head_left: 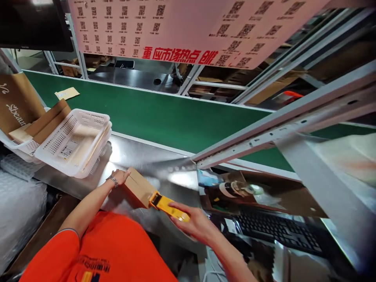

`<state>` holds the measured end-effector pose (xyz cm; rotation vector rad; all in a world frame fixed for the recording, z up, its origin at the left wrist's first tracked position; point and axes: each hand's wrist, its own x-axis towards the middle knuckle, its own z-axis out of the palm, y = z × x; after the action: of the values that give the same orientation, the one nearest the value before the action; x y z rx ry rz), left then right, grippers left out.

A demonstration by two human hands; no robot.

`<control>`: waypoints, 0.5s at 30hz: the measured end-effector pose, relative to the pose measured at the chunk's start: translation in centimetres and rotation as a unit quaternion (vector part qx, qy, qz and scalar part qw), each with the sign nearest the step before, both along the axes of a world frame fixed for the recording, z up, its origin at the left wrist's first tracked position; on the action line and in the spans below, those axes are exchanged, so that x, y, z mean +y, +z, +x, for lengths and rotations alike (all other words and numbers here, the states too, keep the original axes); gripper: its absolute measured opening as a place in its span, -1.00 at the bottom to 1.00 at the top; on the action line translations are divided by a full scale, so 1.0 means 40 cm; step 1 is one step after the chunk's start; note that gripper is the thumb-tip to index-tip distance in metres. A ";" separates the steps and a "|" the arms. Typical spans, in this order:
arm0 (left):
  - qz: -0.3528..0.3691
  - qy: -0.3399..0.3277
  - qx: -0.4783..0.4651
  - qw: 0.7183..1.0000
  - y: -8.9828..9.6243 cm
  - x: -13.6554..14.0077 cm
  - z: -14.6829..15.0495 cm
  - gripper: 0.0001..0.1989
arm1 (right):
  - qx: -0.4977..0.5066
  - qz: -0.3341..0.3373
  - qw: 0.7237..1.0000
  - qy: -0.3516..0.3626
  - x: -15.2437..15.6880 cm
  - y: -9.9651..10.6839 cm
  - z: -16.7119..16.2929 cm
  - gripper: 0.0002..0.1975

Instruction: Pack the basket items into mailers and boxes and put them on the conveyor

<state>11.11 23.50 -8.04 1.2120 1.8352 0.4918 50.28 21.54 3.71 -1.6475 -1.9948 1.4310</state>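
A small brown cardboard box rests on the metal worktop, lying at a slant close to my body. My left hand, with a metal watch at the wrist, grips the box at its left end. In my right hand is a yellow tape dispenser, its dark front end against the box's right end. The fingers of my right hand wrap round the dispenser's rear part. Whether tape is stuck to the box there is too small to tell.
White plastic baskets with flat packets stand at the left, beside bubble wrap. A green conveyor belt runs behind the worktop. A metal post slants across the right, above a keyboard and an open carton.
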 end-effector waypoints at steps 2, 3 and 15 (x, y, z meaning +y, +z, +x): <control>-0.011 -0.016 0.006 1.000 0.004 0.002 -0.004 -0.40 | -0.069 0.006 0.997 0.039 -0.016 -0.001 0.074 -0.54; -0.014 -0.021 0.007 1.000 0.006 0.002 -0.004 -0.39 | -0.090 0.010 0.995 0.048 -0.021 -0.009 0.081 -0.55; -0.034 0.058 -0.010 0.998 0.040 -0.002 0.030 -0.47 | -0.255 0.127 0.957 -0.055 0.021 -0.282 -0.086 -0.34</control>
<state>12.33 23.42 -6.44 1.0565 1.8977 0.5003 46.85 22.38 -7.58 -2.1151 -2.1698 0.7152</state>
